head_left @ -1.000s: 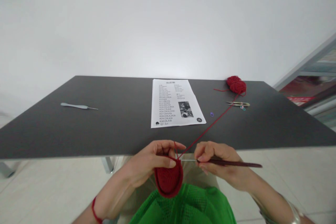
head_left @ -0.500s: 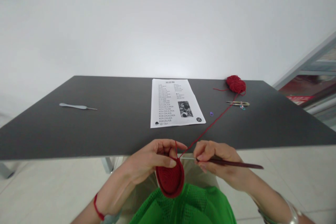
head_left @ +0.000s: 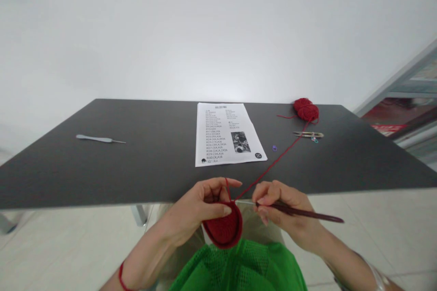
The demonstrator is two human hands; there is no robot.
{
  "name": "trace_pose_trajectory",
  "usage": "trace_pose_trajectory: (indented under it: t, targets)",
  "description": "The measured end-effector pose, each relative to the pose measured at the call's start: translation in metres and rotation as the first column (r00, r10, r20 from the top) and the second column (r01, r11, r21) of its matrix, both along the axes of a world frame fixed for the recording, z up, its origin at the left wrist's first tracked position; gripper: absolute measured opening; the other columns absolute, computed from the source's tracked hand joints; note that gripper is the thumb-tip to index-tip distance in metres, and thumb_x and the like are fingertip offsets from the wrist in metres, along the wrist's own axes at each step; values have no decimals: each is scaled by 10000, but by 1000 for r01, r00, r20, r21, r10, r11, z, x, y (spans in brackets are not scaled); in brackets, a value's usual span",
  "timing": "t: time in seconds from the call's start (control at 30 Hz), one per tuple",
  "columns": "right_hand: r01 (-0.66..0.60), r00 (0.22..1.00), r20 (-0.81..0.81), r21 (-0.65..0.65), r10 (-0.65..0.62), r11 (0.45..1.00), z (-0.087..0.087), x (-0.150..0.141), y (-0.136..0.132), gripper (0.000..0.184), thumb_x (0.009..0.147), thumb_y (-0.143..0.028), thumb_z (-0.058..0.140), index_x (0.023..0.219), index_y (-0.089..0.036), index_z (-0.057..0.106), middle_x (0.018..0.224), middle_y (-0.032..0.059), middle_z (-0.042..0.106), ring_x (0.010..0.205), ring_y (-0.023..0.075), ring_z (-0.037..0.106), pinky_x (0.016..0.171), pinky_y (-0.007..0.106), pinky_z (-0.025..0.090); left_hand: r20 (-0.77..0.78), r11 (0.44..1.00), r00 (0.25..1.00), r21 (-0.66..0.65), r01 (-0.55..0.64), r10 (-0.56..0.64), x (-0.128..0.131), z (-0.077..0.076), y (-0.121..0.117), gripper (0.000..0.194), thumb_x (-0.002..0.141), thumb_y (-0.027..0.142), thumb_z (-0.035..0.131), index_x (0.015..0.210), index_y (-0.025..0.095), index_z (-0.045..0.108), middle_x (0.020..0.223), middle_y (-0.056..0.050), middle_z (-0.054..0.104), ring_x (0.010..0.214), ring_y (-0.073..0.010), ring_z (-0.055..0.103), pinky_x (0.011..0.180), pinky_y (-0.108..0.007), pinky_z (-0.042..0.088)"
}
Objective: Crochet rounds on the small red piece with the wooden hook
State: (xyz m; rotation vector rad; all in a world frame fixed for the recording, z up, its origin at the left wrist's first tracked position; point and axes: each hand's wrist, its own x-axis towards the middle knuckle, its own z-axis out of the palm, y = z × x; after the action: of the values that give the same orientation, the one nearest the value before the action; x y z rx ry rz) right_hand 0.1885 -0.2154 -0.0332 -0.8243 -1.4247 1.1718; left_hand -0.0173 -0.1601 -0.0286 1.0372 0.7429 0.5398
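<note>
Between the thumb and fingers of my left hand (head_left: 203, 204) is a round, cupped piece of dark red crochet work (head_left: 225, 227). A strand of red yarn (head_left: 261, 176) passes over my raised left index finger and stretches across the table to the ball. My right hand (head_left: 283, 207) grips a crochet hook (head_left: 310, 213) by its dark brown handle. The hook's thin metal shaft points left, and its tip meets the top edge of the crochet work. Whether the tip sits inside a stitch is too small to tell.
On the dark table (head_left: 153, 159) lies a printed pattern sheet (head_left: 218, 136). A red yarn ball (head_left: 306, 110), thread snips (head_left: 309, 134) and a purple stitch marker (head_left: 274, 148) are to the right. A grey-handled hook (head_left: 99, 138) rests at left. A green mesh bag (head_left: 239, 266) is below my hands.
The crochet work has risen slightly and tilted, so its round face looks shorter. My left hand has shifted up a little with it. The hook's handle end has dipped slightly.
</note>
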Motion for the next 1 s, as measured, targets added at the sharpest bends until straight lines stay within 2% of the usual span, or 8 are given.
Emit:
trace_pose_trajectory:
  t: [0.17,0.27,0.47,0.67,0.73,0.83,0.93,1.0]
  targets:
    - [-27,993,116,130,11,991,8,4,4,131,853,-185,667,734,-197,613,753,16,630,624,107,556,537,216,419,19,995,998,-88,53,-52,-3,4,1,431,610,125,744,1037,184,719,722,38,539,618,-82,474,561,-194,341]
    - [-97,982,172,135,74,986,15,7,9,141,833,-127,671,720,-192,618,737,5,641,605,91,567,520,196,411,11,985,994,-137,109,-109,-4,6,4,432,576,122,745,1004,174,734,714,35,550,609,-85,465,554,-199,338]
    - [-198,970,137,-29,200,980,23,12,14,166,799,-126,701,663,-175,620,732,15,647,589,90,559,512,197,426,-9,965,980,-178,194,-199,-5,8,10,432,531,112,727,957,182,750,695,38,586,586,-85,463,539,-203,334]
    - [-326,939,-206,-297,274,897,11,12,23,163,753,-211,771,703,-153,628,734,13,645,478,61,531,421,175,430,-68,950,948,-11,311,-311,-6,10,18,397,609,116,691,998,175,742,688,39,600,603,-85,483,563,-206,341]
    - [-353,912,-336,-353,234,867,5,8,25,182,749,-209,773,688,-147,613,677,9,652,449,60,535,382,154,424,-142,960,959,98,262,-247,-5,9,16,397,638,116,670,1027,172,726,684,49,582,609,-86,492,584,-212,355]
    - [-366,853,-513,-452,98,813,-3,-3,24,188,749,-192,763,684,-155,591,616,-5,650,423,64,519,357,155,454,-205,965,978,244,99,-48,1,5,8,411,665,116,641,1068,184,689,655,67,543,591,-97,494,590,-229,379]
    - [-318,784,-613,-533,-98,784,-12,-18,17,189,748,-185,761,687,-161,584,602,-15,651,448,70,543,425,188,535,-189,936,971,344,-72,144,9,-2,-1,176,665,110,628,816,175,691,739,8,619,732,-150,574,643,-254,418]
    - [-251,748,-627,-569,-216,783,-17,-26,12,193,749,-187,764,675,-156,588,610,-14,655,493,73,581,498,195,567,-147,925,967,350,-145,207,13,-7,-6,61,669,118,643,637,170,633,839,-39,665,863,-189,598,710,-272,437]
